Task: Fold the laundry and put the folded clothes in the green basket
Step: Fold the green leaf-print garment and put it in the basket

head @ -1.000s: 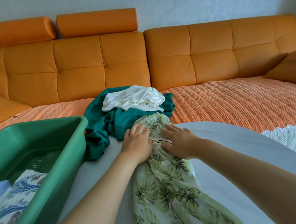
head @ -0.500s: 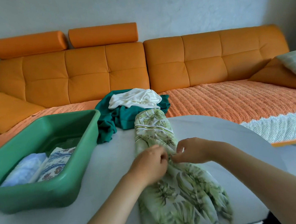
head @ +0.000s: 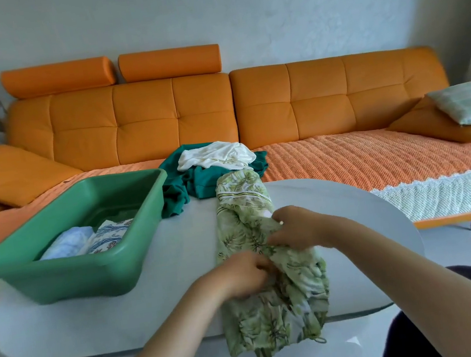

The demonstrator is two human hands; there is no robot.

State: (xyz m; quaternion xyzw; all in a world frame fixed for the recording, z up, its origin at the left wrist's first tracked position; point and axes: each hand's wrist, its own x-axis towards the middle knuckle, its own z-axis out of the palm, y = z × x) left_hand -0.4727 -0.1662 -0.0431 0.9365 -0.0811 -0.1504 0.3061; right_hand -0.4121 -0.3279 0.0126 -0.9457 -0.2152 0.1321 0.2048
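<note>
The green basket (head: 85, 276) sits on the left of the table (head: 155, 308) and holds two folded pieces. To its right, at the far edge, unfolded teal and white clothes (head: 198, 180) lie heaped. The leaf-print garment (head: 240, 204) runs down the table, its near end hanging over the edge. The left hand (head: 246, 272) and right hand (head: 294, 227), close together, pinch its bunched middle. That hanging end could drag the cloth off the table, and the bunching could make the fold crooked.

No legible text, labels, brands, numbers or signs on any item in the head view.
</note>
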